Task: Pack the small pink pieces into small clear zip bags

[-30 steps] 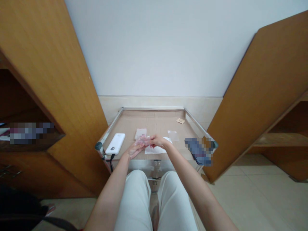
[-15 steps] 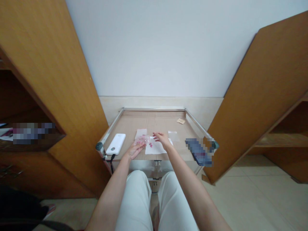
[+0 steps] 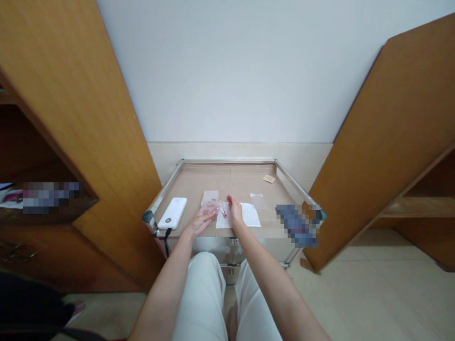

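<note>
My left hand is closed on a crinkled clear plastic bag with small pink pieces showing in it. Small pink pieces lie at the bag's right side, over a white sheet that could be paper or cloth. Above this sheet is my right hand, turned edge-on with its fingers stretched out and holding nothing visible. A pale flat packet lies just behind the bag. To the right of the sheet lies another clear small bag.
On the left of the metal-framed, brown-topped table lies a white power bank with a black strap. A small tan card is at the back right. A blurred dark blue item lies near the right corner. Wooden cabinets flank both sides.
My right hand has moved left toward the bag and turned edge-on, uncovering more of the white sheet. My left hand keeps hold of the bag in nearly the same place.
</note>
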{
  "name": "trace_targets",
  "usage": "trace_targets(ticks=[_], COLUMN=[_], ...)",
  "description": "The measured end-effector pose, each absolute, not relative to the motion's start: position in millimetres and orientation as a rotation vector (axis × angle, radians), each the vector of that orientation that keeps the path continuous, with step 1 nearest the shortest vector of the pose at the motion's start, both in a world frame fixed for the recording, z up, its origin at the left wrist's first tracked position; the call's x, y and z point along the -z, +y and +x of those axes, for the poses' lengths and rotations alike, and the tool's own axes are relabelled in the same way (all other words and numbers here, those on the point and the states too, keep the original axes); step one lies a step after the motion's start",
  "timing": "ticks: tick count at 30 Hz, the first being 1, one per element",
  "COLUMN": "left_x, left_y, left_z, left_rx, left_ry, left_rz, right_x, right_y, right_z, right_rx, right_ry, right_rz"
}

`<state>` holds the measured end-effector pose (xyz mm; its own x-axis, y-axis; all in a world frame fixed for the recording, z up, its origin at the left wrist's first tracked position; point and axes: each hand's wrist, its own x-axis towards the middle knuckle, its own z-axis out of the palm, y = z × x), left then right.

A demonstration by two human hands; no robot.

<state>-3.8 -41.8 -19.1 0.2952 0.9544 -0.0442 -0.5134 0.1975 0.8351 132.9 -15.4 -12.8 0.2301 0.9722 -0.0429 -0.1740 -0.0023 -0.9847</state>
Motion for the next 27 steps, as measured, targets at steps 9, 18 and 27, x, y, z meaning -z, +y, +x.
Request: trace_targets(ticks=[9, 18, 27], left_x=[14, 16, 12], left_y=[-45, -44, -43], left_z=[-2, -3, 2], left_rx=[-1.144, -1.137, -1.154], left_ry=[0.630, 0.628, 0.693], left_rz=[0.833, 0.843, 0.862], right_x=[22, 30, 37], right_y=[-8, -3, 2], right_z=[124, 123, 125], right_rx=[-1.056, -1.219, -1.293], right_ry=[-0.917, -0.624, -0.436], right_rz=[-1.245, -1.046, -0.825])
